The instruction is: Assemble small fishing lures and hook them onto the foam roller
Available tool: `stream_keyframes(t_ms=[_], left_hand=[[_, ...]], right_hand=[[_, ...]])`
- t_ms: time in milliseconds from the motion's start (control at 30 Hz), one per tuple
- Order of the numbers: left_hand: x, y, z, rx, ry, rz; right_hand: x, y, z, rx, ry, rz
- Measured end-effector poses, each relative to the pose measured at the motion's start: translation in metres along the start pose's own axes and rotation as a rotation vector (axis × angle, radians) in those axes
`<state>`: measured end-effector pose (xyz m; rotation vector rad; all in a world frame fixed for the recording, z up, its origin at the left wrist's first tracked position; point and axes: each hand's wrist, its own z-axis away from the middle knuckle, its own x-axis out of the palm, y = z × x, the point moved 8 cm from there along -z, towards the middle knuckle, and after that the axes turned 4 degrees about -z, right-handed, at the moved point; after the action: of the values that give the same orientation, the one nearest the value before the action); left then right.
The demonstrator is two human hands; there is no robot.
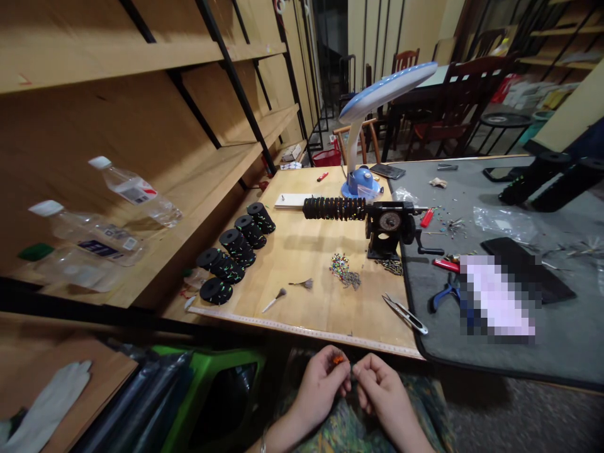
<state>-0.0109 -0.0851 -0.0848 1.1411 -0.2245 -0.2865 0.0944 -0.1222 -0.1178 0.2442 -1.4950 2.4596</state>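
Observation:
Below the table's front edge, my left hand (324,384) is closed around a small orange item (338,360), which shows between its curled fingers. My right hand (379,385) is right beside it, with thumb and forefinger pinched together; whatever they hold is too small to make out. Both hands are over my lap, fingertips nearly touching. On the wooden table (311,314) beyond are a pile of colourful beads (339,265), a heap of small metal pieces (351,280), two small brush-like pieces (274,299) and white-handled scissors (406,314).
A black hand-cranked device (389,228) with a ridged roll stands mid-table, under a blue-white lamp (387,94). Black spools (226,267) line the left side. Blue pliers (446,294) lie on the grey mat (453,352). Bottles (136,192) rest on the left shelf.

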Motion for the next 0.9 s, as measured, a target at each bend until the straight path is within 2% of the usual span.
stream_keyframes(t_ms=[300,633,900], left_hand=[[0.005,-0.002,0.003,0.006,-0.028,-0.053],[0.009,-0.002,0.003,0.007,-0.074,-0.030],[0.010,0.002,0.002,-0.003,-0.084,0.001]], right_hand=[[0.002,-0.009,0.000,-0.027,0.022,-0.067],[-0.014,-0.005,-0.004,-0.067,0.092,-0.116],[-0.010,-0.017,0.000,-0.101,0.078,-0.086]])
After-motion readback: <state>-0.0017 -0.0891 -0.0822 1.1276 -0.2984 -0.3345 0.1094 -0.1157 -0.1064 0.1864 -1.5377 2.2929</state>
